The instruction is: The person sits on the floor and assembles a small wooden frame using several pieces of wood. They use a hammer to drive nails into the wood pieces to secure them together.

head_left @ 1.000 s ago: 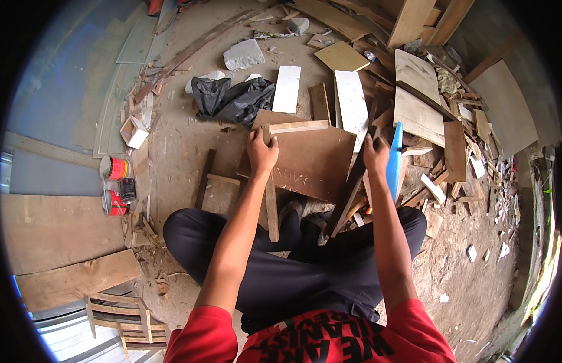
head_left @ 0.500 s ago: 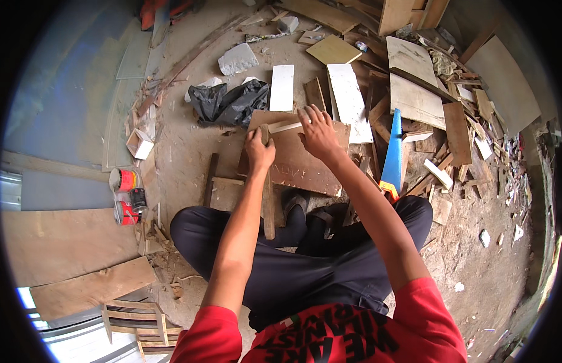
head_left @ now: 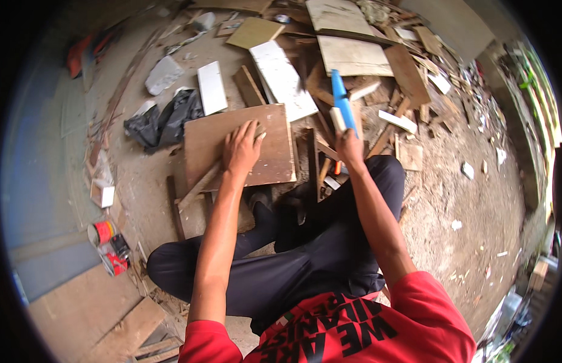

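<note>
— Left hand [head_left: 241, 150]: what is it doing?
— Fingers spread, palm flat on the brown board [head_left: 238, 145], which lies on the dirt ground [head_left: 468, 224] in front of the person's knees, long axis running left to right.
— And the right hand [head_left: 349, 145]?
— Closed around the blue-handled tool [head_left: 341, 106], which points up and away from the person, just right of the board's right edge.
— Around them?
— White plank [head_left: 283, 78] beyond the board's far edge, black cloth [head_left: 163, 118] off its left edge, paint cans [head_left: 111, 245] well apart at lower left.
</note>
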